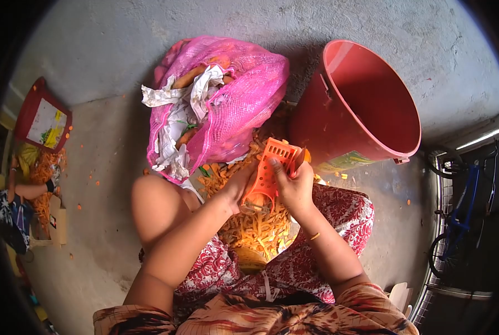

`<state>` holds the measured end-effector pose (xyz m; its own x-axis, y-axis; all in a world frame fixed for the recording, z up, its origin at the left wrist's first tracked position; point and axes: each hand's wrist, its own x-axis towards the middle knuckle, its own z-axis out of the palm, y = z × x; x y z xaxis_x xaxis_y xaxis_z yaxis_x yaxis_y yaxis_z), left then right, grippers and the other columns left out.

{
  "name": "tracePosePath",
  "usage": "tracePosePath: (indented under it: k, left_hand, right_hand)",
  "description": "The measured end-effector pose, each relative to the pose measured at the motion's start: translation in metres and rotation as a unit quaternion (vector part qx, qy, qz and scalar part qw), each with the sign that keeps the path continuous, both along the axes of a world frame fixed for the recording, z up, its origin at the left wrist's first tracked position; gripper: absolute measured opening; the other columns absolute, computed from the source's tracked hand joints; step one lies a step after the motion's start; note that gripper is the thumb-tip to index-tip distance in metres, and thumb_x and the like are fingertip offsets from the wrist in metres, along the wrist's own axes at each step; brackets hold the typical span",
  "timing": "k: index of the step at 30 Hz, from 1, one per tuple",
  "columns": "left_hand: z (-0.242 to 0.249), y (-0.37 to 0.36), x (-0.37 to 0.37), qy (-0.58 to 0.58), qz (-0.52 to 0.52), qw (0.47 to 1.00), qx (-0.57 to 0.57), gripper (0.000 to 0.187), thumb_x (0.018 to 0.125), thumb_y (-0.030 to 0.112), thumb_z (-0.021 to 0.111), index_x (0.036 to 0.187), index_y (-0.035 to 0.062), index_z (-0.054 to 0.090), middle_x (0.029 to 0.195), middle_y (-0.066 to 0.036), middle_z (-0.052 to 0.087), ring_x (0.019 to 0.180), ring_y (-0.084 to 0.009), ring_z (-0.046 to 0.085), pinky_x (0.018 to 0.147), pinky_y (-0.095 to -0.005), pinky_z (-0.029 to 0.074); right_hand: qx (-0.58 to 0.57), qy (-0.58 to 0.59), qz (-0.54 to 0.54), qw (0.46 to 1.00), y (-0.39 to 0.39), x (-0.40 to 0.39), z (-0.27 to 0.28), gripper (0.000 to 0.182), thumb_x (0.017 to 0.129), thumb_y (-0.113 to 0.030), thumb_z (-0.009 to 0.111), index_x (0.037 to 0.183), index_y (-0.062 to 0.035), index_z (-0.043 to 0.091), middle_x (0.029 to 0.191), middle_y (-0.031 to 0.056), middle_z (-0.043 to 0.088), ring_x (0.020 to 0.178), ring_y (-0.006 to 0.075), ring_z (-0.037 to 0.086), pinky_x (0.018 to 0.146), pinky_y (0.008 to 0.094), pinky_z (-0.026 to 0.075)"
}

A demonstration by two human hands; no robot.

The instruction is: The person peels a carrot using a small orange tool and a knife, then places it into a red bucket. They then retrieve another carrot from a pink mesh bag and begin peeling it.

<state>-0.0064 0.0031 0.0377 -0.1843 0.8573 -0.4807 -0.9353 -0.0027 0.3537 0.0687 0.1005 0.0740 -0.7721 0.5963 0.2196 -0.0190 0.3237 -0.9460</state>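
Firmly folded fingers are holding the orange slotted tool on both sides: from my remote seat I am seeing the left hand wrapping its near left edge, while the right hand is gripping the right edge with its thumb pressing on the perforated face. Neither hand is gaping open. An orange piece is showing at the tool's near end, but I am not managing to tell whether the left fingers are pinching it. For a good hold, I am judging that the right thumb should be staying flat and clear of the slots, the left fingertips should be tucking away from any edge, and both wrists should be steadying the tool above the heap. Below, orange peelings are lying between the legs, toward the near edge of the floor. Along the floor's far edge, by the wall, a pink mesh sack is holding paper and orange roots, and a red bucket is standing to its right. Near the left edge, another person's arm is reaching beside a second orange heap; at the right edge, a blue bicycle is standing.
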Motion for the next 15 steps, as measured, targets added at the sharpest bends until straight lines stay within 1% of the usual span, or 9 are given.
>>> tracePosePath:
  k: [4,5,6,7,9,10,12,14,15]
  left_hand:
    - [-0.021,-0.004,-0.001,0.005,-0.037,0.995,0.091,0.032,0.09,0.029,0.033,0.106,0.0029,0.044,0.09,-0.01,0.058,0.072,-0.0181,0.059,0.053,-0.032,0.051]
    - [-0.023,-0.006,-0.004,0.11,-0.097,0.988,0.053,0.034,0.091,0.033,0.03,0.108,0.0056,0.042,0.087,-0.01,0.057,0.068,-0.0197,0.059,0.046,-0.0317,0.05]
    - [-0.019,-0.007,0.0,0.118,-0.091,0.988,0.04,0.035,0.091,0.034,0.029,0.108,0.0064,0.041,0.086,-0.01,0.057,0.067,-0.0204,0.059,0.045,-0.0312,0.049]
    - [-0.014,-0.008,0.003,0.127,-0.086,0.988,0.028,0.035,0.091,0.035,0.028,0.109,0.0073,0.04,0.085,-0.01,0.057,0.066,-0.021,0.059,0.045,-0.0308,0.049]
    - [-0.002,-0.009,0.006,0.136,-0.08,0.987,-0.012,0.038,0.091,0.038,0.028,0.113,0.0094,0.04,0.083,-0.011,0.057,0.063,-0.0227,0.058,0.047,-0.0308,0.049]
    - [-0.004,-0.009,0.005,0.108,-0.081,0.991,-0.003,0.038,0.09,0.038,0.029,0.113,0.0093,0.041,0.084,-0.01,0.057,0.064,-0.0225,0.058,0.049,-0.0312,0.05]
    - [-0.014,-0.009,0.0,0.052,-0.079,0.995,0.015,0.039,0.09,0.039,0.031,0.113,0.0092,0.042,0.085,-0.01,0.057,0.065,-0.0222,0.058,0.052,-0.0321,0.05]
    - [-0.021,-0.007,-0.003,0.015,-0.073,0.997,0.007,0.04,0.089,0.041,0.034,0.109,0.0086,0.047,0.086,-0.009,0.057,0.065,-0.0221,0.058,0.055,-0.033,0.05]
    - [-0.026,-0.007,-0.004,0.003,-0.07,0.997,0.015,0.04,0.089,0.041,0.035,0.108,0.0083,0.048,0.086,-0.008,0.057,0.065,-0.0221,0.058,0.055,-0.0326,0.05]
  right_hand:
    - [0.117,0.005,-0.057,0.991,0.018,-0.002,-0.015,0.017,0.078,-0.01,0.059,0.084,0.0014,0.048,0.071,0.0112,0.058,0.065,0.0157,0.056,0.057,0.0283,0.044]
    - [0.109,0.014,-0.108,0.988,0.037,-0.005,-0.016,0.015,0.078,-0.009,0.059,0.083,0.0007,0.048,0.07,0.0098,0.057,0.064,0.0133,0.052,0.058,0.0268,0.043]
    - [0.118,0.054,-0.163,0.978,0.063,-0.01,-0.015,0.008,0.081,-0.006,0.055,0.085,-0.0027,0.049,0.073,0.0043,0.055,0.061,0.0101,0.051,0.051,0.0208,0.042]
    - [0.091,0.067,-0.202,0.973,0.092,-0.009,-0.024,0.008,0.082,-0.008,0.054,0.086,-0.0028,0.05,0.074,0.0054,0.057,0.061,0.01,0.053,0.052,0.0216,0.043]
    - [0.176,0.022,-0.359,0.916,0.122,-0.006,-0.02,0.011,0.083,-0.011,0.054,0.087,-0.002,0.049,0.073,0.0064,0.057,0.061,0.009,0.054,0.055,0.0226,0.046]
    - [0.068,0.056,-0.364,0.927,0.124,-0.005,-0.014,0.014,0.082,-0.013,0.056,0.085,-0.0017,0.047,0.069,0.0064,0.055,0.058,0.0112,0.053,0.053,0.0238,0.044]
    - [0.048,0.133,-0.298,0.944,0.112,-0.004,-0.006,0.014,0.082,-0.013,0.056,0.086,-0.0014,0.047,0.07,0.0038,0.053,0.059,0.0105,0.051,0.055,0.0224,0.043]
    - [0.1,0.104,-0.217,0.965,0.094,-0.002,-0.008,0.011,0.083,-0.012,0.053,0.087,-0.0028,0.05,0.07,0.0012,0.055,0.058,0.0067,0.052,0.05,0.0195,0.043]
    - [-0.002,0.111,-0.165,0.98,0.072,-0.004,0.0,0.01,0.083,-0.012,0.053,0.087,-0.003,0.049,0.068,0.0017,0.055,0.054,0.0058,0.05,0.046,0.0189,0.041]
